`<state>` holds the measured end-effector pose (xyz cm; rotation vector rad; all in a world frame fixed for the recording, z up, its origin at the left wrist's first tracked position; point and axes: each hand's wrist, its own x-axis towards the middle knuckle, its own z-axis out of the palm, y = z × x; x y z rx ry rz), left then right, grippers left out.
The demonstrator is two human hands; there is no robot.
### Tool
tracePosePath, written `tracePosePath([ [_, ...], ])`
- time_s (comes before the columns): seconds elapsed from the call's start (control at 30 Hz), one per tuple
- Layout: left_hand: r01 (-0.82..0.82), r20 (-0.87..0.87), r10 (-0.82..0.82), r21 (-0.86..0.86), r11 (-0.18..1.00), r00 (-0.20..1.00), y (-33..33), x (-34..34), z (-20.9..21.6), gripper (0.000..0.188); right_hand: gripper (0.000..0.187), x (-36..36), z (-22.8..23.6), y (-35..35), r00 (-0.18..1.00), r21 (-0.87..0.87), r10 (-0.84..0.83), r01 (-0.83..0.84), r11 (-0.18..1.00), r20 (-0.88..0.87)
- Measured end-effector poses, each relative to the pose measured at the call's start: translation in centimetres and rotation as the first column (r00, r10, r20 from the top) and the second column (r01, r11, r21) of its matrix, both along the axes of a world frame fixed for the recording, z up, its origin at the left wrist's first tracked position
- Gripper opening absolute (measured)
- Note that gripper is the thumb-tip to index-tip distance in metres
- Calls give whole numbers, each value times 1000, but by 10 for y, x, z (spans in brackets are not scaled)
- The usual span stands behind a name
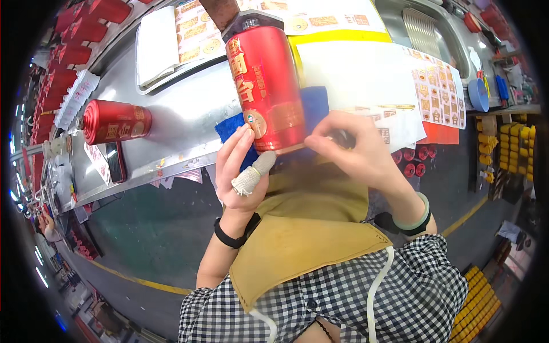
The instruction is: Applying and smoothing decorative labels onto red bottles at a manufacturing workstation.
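Note:
A glossy red bottle (270,80) with gold lettering and a round gold sticker lies tilted before me, its neck end in a dark angular holder (271,19) and its base toward me. My left hand (240,171) grips the bottle at its lower left, fingers along the side. A pale cloth finger cover (255,173) is on its thumb, which presses near the base rim. At the base's right edge, my right hand (363,150) has thumb and index finger pinched together; whatever is between them is too small to make out. Blue cloth (315,106) shows beneath the bottle on both sides.
Another red bottle (117,122) lies left on the metal table (189,108), near a phone (116,162). Gold sticker sheets (437,91) and white paper (354,68) spread rightward. A blue bowl (478,95) stands far right. White papers fill a tray (150,87) at the back left.

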<state>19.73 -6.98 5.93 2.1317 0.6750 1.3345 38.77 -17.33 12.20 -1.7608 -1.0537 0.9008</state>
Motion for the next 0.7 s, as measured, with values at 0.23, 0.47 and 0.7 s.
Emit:
tracePosePath([
  [0.23,35,-181,17,278,960,983,1,0,13,23,23,-2,-1,2,1000,-14,-5,5,1000,-18],
  [0.47,103,-9,-103,185,977,995,11,2,-2,28,23,-3,0,3,1000,-3,6,-6,1000,10],
  [0.7,52,-51,-45,156,986,998,6,-3,1,46,24,1,1,-1,1000,-8,3,-4,1000,-6],
])
